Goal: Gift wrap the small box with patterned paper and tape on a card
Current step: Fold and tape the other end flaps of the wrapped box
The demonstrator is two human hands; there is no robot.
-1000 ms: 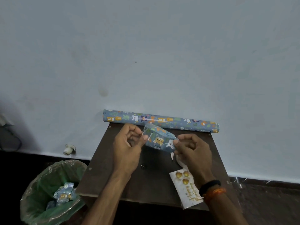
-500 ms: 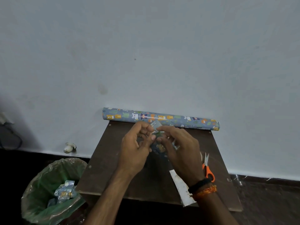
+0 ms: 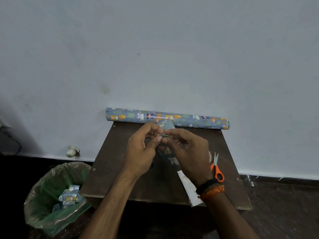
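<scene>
— What is held in the green-lined bin (image 3: 57, 192)?
— Scraps of patterned paper (image 3: 69, 197) are seen inside it, left of the small brown table (image 3: 120, 178).
— How are the hands placed?
— The left hand (image 3: 141, 152) and right hand (image 3: 188, 152) are brought together above the table, fingertips pinched on the wrapped small box (image 3: 170, 156), which is held between them. The wrapping-paper roll (image 3: 167, 118) is laid against the wall; the scissors (image 3: 216, 168) and white card (image 3: 189, 188) are at the right.
</scene>
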